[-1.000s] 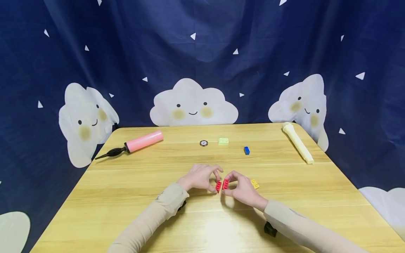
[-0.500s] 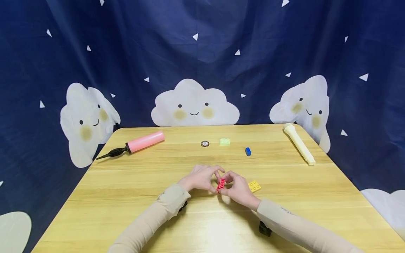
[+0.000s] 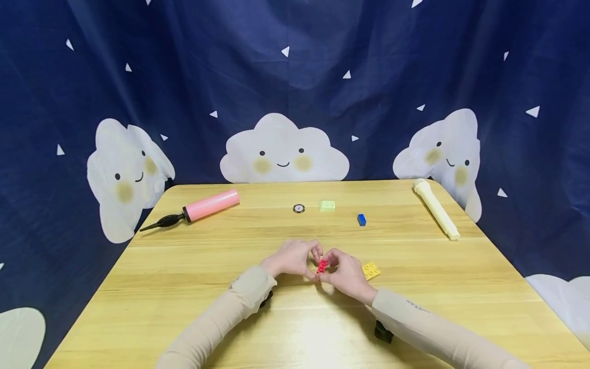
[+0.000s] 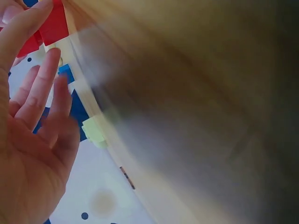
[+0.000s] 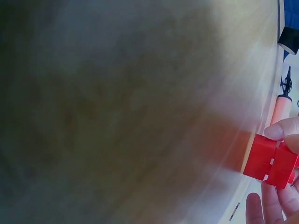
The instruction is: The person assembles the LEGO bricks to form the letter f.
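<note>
A wooden table (image 3: 156, 282) was spread across the lower frame. A left hand (image 3: 291, 259) and right hand (image 3: 348, 277) were positioned at lower centre, each closed in a narrow pinch. A yellow brick (image 3: 371, 270) was laid just beyond the right hand. Two red bricks (image 3: 322, 266) were held between the hands, lower centre.
</note>
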Tool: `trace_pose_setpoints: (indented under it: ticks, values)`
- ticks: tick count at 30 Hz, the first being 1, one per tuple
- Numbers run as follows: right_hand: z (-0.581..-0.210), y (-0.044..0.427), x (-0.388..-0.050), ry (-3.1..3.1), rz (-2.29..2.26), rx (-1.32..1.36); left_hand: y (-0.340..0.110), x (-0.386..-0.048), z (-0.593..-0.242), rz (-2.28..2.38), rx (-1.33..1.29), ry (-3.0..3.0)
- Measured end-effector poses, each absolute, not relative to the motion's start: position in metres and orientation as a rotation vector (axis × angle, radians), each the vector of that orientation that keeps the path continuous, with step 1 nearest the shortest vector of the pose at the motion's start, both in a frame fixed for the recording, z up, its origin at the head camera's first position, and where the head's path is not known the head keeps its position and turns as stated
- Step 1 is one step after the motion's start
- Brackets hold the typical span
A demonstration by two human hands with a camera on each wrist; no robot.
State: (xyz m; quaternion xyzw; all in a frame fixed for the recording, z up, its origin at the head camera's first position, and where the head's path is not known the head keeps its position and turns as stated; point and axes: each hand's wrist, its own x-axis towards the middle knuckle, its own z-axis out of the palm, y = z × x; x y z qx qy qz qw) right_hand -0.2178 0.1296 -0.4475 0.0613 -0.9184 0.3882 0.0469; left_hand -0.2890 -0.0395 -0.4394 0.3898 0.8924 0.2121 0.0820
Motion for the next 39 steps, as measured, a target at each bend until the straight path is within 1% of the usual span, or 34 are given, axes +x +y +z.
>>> trace_pose_setpoints:
  ticks: [4, 8, 15, 22, 32, 39]
  values:
    - [-0.447, 0.130, -0.218, -2.807, 1.174, 0.181, -0.039, -0.291, -0.441, 0.885, 1.135, 2.481]
    - [-0.446, 0.130, -0.218, -2.803, 1.172, 0.193, -0.038, -0.293, -0.443, 1.006, 1.117, 2.375]
    - [-0.447, 0.133, -0.221, -2.782, 1.182, 0.206, -0.036, -0.296, -0.445, 1.046, 1.118, 2.343]
    - [-0.445, 0.132, -0.220, -2.799, 1.225, 0.276, -0.038, -0.294, -0.451, 1.148, 1.034, 2.249]
    - [-0.442, 0.133, -0.225, -2.827, 1.194, 0.338, -0.040, -0.295, -0.453, 1.088, 1.141, 2.289]
    - [-0.444, 0.135, -0.228, -2.813, 1.330, 0.383, -0.040, -0.295, -0.450, 1.073, 1.159, 2.265]
